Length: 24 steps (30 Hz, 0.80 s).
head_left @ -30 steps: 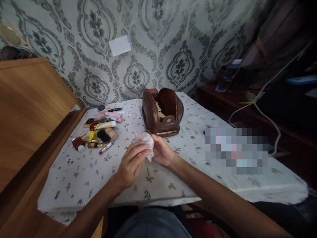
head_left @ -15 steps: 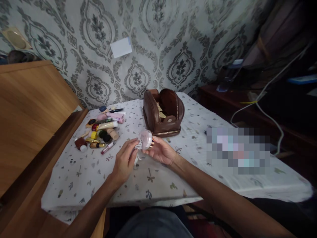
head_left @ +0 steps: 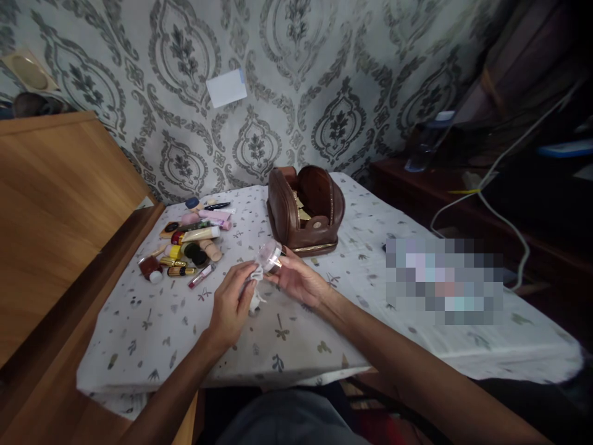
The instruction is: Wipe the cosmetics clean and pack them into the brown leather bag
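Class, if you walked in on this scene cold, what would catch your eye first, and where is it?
At the centre, the right hand holds a small round clear-lidded jar while the left hand grips a white tissue beside it. Behind them an open brown leather case stands on the tablecloth, with scattered cosmetics on the left.

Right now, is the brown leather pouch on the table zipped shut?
No. The brown leather pouch stands gaping open on the white patterned tablecloth, its inner lining and contents visible.
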Available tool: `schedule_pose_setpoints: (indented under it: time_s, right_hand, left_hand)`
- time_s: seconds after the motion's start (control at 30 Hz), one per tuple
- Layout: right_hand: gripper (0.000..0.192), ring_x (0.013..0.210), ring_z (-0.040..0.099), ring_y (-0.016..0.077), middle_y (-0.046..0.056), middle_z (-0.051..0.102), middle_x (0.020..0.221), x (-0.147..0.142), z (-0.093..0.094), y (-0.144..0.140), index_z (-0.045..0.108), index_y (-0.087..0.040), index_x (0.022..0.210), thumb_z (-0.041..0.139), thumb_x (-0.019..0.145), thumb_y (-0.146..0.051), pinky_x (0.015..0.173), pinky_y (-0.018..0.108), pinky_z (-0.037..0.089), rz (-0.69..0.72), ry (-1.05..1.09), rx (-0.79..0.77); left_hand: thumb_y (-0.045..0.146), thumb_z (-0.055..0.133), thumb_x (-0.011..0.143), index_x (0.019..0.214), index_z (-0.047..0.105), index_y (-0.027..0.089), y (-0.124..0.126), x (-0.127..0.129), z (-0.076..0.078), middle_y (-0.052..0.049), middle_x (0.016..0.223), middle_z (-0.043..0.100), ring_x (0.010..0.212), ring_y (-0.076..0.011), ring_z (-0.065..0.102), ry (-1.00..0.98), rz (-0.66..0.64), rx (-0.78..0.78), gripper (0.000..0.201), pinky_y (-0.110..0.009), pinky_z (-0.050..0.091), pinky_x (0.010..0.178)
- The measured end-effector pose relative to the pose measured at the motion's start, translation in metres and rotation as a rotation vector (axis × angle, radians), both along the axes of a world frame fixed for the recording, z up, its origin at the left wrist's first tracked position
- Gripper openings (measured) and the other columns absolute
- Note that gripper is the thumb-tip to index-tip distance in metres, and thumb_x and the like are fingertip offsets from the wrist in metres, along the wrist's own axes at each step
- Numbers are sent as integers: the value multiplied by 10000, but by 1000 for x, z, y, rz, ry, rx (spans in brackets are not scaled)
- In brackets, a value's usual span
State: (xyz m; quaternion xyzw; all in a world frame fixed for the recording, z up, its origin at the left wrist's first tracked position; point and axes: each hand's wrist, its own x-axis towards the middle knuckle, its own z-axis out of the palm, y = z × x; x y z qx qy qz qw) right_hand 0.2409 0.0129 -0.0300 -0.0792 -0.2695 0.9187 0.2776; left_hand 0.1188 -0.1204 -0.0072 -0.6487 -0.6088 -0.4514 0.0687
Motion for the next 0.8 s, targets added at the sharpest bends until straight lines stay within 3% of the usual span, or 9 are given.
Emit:
schedule_pose_setpoints:
  time_s: [0.23,0.47,0.63,0.8]
  right_hand:
    - [496,843,637,141,-35,687,948,2,2,0,623,-312,1134,796,675,-239,798,287,499,19,-49,76]
    - [390,834,633,124,-48,688,953,-1,-2,2,620,-278,1002,802,664,-208,774,258,495,-39,-15,18]
    - [487,821,650,120,-48,689,892,1,2,-1,606,-289,1133,795,690,-218,808,264,504,-9,-13,76]
    - [350,915,672,148,-27,719,900,2,1,-4,616,-241,955,815,671,-192,922,320,500,24,-8,96]
  left_hand:
    - [153,488,963,1185,613,208,-1,1,-1,-87,1161,681,1109,-200,641,-12,-9,-15,261,-359,541,961]
    - [160,495,962,1195,616,216,0,1,0,-88,1163,675,1115,-205,634,-8,17,7,269,-365,537,968]
    - [162,503,959,1188,624,210,1,-2,5,-86,1153,673,1102,-202,636,-6,42,36,264,-360,534,971]
    - [173,522,956,1185,642,203,3,-4,6,-87,1160,675,1104,-196,641,-12,67,55,260,-337,538,959]
